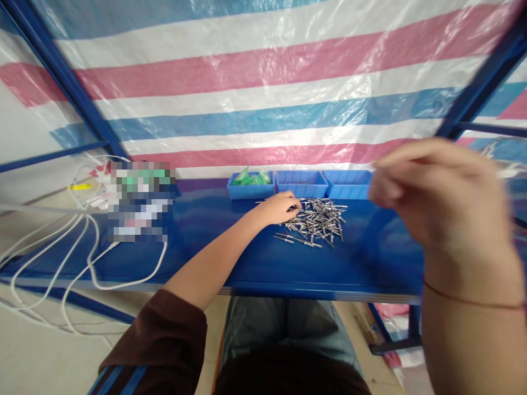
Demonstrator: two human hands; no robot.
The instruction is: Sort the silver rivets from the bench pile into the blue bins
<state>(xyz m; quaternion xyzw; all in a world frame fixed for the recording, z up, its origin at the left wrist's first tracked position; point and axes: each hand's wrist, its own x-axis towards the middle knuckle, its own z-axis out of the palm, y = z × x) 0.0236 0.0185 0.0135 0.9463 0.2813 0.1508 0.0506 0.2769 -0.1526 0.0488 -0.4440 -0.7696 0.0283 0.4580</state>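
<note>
A loose pile of silver blind rivets [319,220] lies on the blue tabletop. My left hand [281,208] rests at the pile's left edge, its fingers curled down onto the rivets; which ones it grips is partly hidden. Raised close to the camera on the right is my right hand [436,192], away from the pile and blurred by motion. Its fingers are bent and pressed together, and I cannot make out what they hold, if anything. A few rivets lie apart in front of the pile.
Three blue bins stand behind the pile: the left bin [251,191] with green plastic bags, the middle bin [301,190] with some small pieces, and the right bin [348,189], partly hidden. White cables [93,263] and pixelated items occupy the left. A striped sheet [263,71] hangs behind.
</note>
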